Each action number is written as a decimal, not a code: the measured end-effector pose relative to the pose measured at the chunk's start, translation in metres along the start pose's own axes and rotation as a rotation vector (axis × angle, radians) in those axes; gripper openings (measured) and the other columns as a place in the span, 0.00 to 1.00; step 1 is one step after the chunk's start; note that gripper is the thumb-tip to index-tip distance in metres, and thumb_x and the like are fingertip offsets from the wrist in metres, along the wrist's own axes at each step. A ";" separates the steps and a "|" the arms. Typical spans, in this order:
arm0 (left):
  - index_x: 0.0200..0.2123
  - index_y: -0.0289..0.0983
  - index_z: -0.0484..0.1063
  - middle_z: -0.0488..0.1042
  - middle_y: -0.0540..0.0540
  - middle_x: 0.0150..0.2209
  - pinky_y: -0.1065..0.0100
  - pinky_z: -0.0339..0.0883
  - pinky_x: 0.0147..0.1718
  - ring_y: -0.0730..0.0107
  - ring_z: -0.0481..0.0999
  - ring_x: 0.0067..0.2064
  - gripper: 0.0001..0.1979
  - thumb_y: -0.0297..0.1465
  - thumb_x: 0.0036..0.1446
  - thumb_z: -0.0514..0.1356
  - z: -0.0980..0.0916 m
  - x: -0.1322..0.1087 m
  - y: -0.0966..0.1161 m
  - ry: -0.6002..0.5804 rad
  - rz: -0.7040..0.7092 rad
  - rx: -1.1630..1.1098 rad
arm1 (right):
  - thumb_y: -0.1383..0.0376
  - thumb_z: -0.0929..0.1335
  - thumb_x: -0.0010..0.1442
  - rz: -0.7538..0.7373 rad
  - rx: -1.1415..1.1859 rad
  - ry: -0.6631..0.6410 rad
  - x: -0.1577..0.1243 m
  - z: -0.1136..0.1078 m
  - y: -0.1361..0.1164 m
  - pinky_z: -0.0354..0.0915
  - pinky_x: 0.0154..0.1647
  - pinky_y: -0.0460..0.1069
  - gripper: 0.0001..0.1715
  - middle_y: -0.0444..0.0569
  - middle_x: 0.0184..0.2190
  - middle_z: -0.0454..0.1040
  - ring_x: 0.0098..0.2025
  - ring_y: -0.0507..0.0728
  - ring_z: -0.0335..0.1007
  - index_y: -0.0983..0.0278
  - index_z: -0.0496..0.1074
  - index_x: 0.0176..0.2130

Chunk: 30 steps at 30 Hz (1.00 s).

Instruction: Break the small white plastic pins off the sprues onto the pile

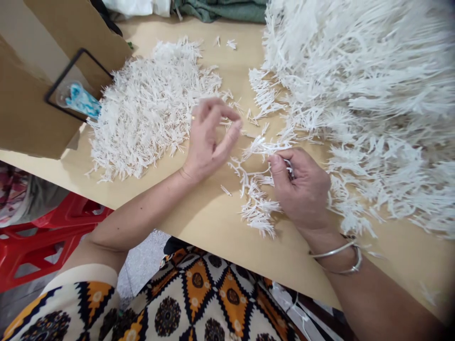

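My right hand (302,189) is closed on a branched cluster of thin white plastic pieces (265,147), pinching it between thumb and fingers just above the table (213,227). My left hand (209,137) hovers to its left with fingers curled and thumb near the fingertips; whether it holds a small white piece I cannot make out. A small heap of white pieces (258,208) lies between and below the hands. Left of my left hand spreads a flat pile of separated white pieces (145,109). A huge mound of joined white clusters (362,94) fills the right side.
A brown cardboard box (39,94) with a black-framed cut-out showing a blue-and-white packet (81,100) stands at the left. A red plastic stool (42,237) sits below the table's edge. Green cloth (220,9) lies at the far edge. Silver bangles (341,258) circle my right wrist.
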State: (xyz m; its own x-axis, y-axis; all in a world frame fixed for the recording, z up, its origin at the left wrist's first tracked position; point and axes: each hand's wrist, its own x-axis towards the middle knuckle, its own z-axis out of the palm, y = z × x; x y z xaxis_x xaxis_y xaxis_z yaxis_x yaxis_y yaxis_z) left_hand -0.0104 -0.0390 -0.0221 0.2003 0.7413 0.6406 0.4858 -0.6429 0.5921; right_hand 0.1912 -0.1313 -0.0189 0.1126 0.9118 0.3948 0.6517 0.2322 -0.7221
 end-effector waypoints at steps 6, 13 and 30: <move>0.36 0.40 0.74 0.79 0.48 0.37 0.62 0.70 0.49 0.69 0.78 0.42 0.18 0.47 0.70 0.58 0.004 -0.003 0.019 -0.323 -0.012 -0.074 | 0.58 0.67 0.69 -0.040 -0.048 -0.016 0.000 -0.001 0.003 0.62 0.34 0.53 0.11 0.47 0.29 0.77 0.29 0.55 0.66 0.59 0.75 0.38; 0.38 0.38 0.75 0.80 0.48 0.36 0.65 0.70 0.45 0.73 0.78 0.38 0.16 0.46 0.68 0.62 0.007 -0.004 0.013 -0.425 -0.050 -0.148 | 0.57 0.66 0.69 -0.023 -0.057 -0.040 0.000 0.000 0.002 0.61 0.33 0.52 0.12 0.46 0.29 0.77 0.28 0.55 0.66 0.59 0.75 0.37; 0.35 0.40 0.64 0.73 0.47 0.36 0.62 0.67 0.42 0.65 0.72 0.39 0.07 0.26 0.67 0.56 0.020 -0.009 0.015 -0.249 -0.136 0.057 | 0.60 0.65 0.69 -0.099 -0.040 -0.144 0.003 0.006 0.002 0.60 0.38 0.54 0.11 0.45 0.26 0.72 0.30 0.56 0.64 0.59 0.72 0.34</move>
State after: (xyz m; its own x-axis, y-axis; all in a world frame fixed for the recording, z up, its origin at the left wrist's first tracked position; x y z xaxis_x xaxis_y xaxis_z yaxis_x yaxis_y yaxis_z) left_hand 0.0125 -0.0520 -0.0288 0.3295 0.8488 0.4136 0.5683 -0.5281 0.6310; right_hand 0.1881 -0.1258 -0.0220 -0.0604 0.9248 0.3755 0.6840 0.3123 -0.6592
